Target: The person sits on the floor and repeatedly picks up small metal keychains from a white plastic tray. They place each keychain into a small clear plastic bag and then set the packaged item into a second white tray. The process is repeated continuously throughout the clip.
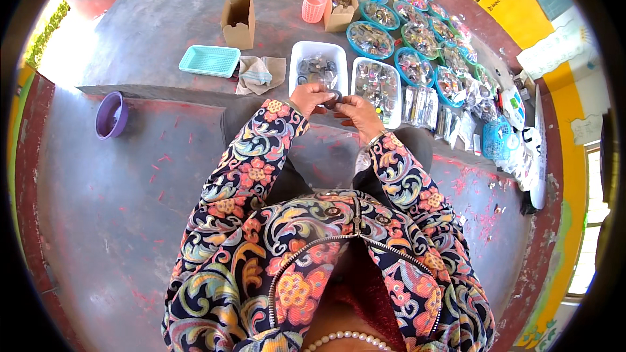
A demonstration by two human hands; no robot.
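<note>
My left hand (309, 99) and my right hand (360, 116) meet in front of me, fingers pinched from both sides on a small dark round object (334, 98); its exact kind is too small to tell. Just beyond them is a white plastic tray (298, 52) holding dark ring-shaped pieces, some seemingly in clear plastic. My left hand overlaps the tray's near edge. To the right stands a second white tray (397, 94) full of small mixed items, close to my right hand.
Many round baskets (370, 39) of small packed goods fill the right of the raised ledge, with clear packets (420, 105) nearer. Left are a folded cloth (259, 73), a turquoise basket (208, 60) and a cardboard box (238, 21). A purple basin (112, 115) stands lower left.
</note>
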